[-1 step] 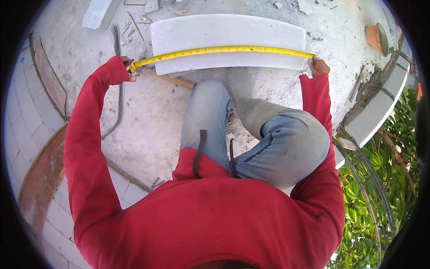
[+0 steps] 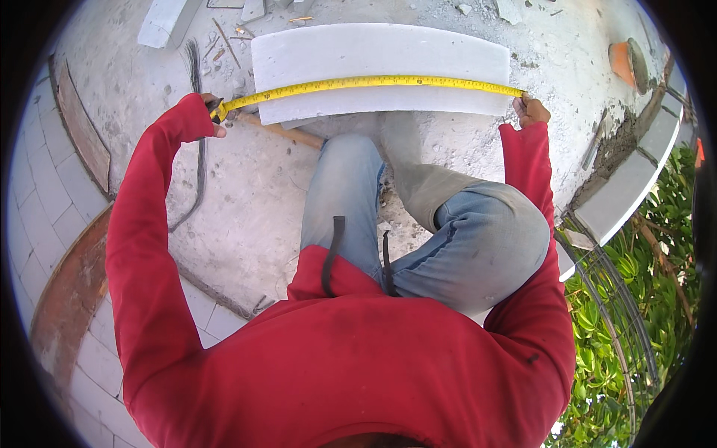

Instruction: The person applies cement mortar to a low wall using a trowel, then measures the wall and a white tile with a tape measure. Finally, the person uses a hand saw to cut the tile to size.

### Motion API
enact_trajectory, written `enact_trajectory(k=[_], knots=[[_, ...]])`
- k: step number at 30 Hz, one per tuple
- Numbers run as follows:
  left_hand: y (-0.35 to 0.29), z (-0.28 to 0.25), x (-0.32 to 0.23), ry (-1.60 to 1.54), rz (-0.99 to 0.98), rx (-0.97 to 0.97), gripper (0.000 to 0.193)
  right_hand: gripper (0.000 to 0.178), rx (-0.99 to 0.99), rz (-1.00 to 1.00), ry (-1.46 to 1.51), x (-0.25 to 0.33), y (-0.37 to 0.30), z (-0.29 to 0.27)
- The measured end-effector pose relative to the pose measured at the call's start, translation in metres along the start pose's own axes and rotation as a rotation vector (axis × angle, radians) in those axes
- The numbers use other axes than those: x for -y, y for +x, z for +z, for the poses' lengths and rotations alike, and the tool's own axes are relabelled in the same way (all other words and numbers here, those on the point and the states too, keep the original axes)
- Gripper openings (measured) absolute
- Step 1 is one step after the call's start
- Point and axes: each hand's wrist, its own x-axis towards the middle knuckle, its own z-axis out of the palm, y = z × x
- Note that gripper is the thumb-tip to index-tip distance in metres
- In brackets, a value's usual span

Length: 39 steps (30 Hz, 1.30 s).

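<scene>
A yellow tape measure [image 2: 358,84] is stretched from left to right along a long white block [image 2: 381,52] on the dusty concrete floor. My left hand [image 2: 213,112] is closed round the tape's case, just beyond the block's left end. At the right end, my right hand [image 2: 532,110] pinches the tip of the blade a little past the block's edge. A wooden handle [image 2: 287,133] lies on the floor between the block and my knee; its far end is hidden near the block's left corner.
Another pale block [image 2: 169,22] lies at the far left, near a bundle of thin wire [image 2: 200,164]. An orange bucket [image 2: 621,63] lies tipped at the far right. Low block walls [image 2: 627,198] and steel bars [image 2: 616,299] edge the right side, beside green plants [image 2: 612,358].
</scene>
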Motion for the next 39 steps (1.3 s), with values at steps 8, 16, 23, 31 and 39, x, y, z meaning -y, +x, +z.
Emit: enact_trajectory(k=[8,16,23,31,39], knots=[[-0.007,0.000,-0.006,-0.093,-0.037,-0.015,0.078,0.020,0.170,-0.024,0.020,-0.005,0.011,-0.008],[-0.022,-0.005,-0.057,-0.155,0.027,-0.014,0.065,0.025,0.429,0.027,-0.075,-0.003,0.000,0.002],[0.025,0.007,-0.046,-0.029,0.035,-0.086,0.052,0.025,0.475,-0.057,-0.135,-0.004,-0.041,0.049],[0.003,-0.019,-0.056,-0.070,0.007,-0.041,0.065,0.025,0.497,-0.057,-0.124,-0.012,-0.029,0.057],[0.025,-0.022,-0.025,-0.087,0.112,0.019,0.099,0.025,0.461,-0.017,-0.175,-0.009,-0.037,0.068]])
